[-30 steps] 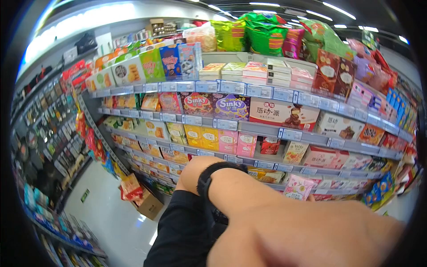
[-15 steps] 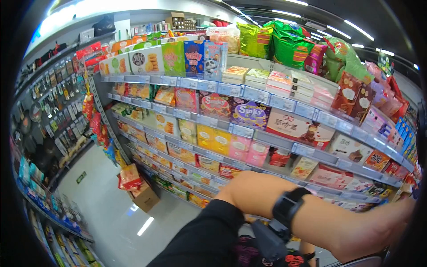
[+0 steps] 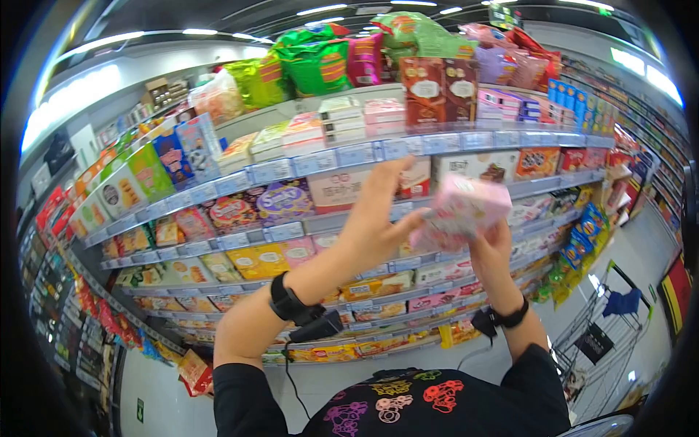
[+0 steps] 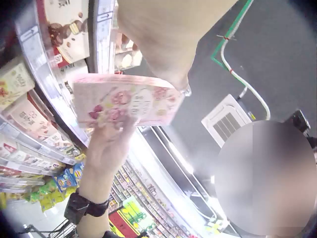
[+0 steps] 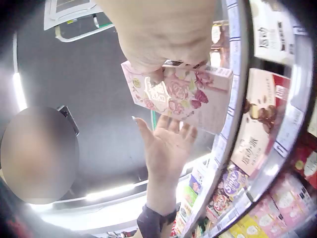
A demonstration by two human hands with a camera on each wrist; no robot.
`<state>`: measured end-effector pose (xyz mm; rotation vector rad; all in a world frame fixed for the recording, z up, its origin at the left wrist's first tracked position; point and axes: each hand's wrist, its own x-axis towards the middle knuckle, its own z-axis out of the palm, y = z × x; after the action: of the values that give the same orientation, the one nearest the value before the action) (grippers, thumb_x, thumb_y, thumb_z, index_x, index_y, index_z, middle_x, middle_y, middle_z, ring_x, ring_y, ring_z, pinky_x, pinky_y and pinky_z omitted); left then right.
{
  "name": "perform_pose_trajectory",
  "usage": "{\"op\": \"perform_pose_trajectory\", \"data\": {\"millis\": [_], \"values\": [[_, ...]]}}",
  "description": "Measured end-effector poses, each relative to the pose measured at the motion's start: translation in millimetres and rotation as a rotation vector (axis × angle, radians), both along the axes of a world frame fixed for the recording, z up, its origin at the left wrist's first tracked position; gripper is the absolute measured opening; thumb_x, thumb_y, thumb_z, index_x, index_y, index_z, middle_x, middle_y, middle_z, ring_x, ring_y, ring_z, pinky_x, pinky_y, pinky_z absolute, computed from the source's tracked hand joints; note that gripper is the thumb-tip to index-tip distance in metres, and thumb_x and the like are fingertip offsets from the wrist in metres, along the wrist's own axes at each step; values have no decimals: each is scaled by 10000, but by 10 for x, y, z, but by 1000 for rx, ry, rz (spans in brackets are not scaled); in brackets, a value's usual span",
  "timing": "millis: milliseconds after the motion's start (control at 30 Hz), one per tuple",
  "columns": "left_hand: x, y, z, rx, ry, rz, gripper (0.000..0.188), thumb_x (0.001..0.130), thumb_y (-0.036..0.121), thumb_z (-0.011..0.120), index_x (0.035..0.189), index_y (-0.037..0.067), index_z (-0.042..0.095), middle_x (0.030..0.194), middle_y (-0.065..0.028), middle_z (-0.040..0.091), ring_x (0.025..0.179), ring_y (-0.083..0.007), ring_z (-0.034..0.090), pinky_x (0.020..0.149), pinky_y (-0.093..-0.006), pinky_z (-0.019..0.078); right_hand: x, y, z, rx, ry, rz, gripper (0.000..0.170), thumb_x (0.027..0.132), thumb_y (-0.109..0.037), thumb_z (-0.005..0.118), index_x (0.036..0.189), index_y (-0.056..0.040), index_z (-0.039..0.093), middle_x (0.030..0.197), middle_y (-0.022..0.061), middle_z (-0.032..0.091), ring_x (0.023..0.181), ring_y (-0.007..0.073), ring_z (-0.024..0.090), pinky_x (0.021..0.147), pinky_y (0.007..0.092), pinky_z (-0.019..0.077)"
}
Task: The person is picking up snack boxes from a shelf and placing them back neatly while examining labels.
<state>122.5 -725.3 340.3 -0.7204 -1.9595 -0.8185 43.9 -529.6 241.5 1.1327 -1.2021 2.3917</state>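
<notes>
Open room first: pale glossy floor (image 3: 637, 240) spreads off to the right, a grey metal wire shopping cart (image 3: 628, 346) standing on it, while long blue-white, label-lined shelf edges (image 3: 349, 154) run across behind. And there it is, the pink, flower-printed rectangular cardboard box (image 3: 470, 205), up in the air in front of those edges! The right hand (image 3: 494, 251) has it gripped at its lower right; the left hand (image 3: 370, 218), fingers extended and palm open, is just beside the opposite side, and whether it touches I cannot tell
</notes>
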Motion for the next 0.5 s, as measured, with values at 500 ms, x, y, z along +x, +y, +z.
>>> {"op": "perform_pose_trajectory", "data": {"millis": [500], "values": [[-1081,-707,733,138,132,240,402,774,132,675,1150,31,575,910,-130,669,798,-203,647,730,-306,499,-1079,-936,1644,168,505,-596,381,728,-111,696,1096,-79,602,927,88,562,646,130,543,599,279,474]]}}
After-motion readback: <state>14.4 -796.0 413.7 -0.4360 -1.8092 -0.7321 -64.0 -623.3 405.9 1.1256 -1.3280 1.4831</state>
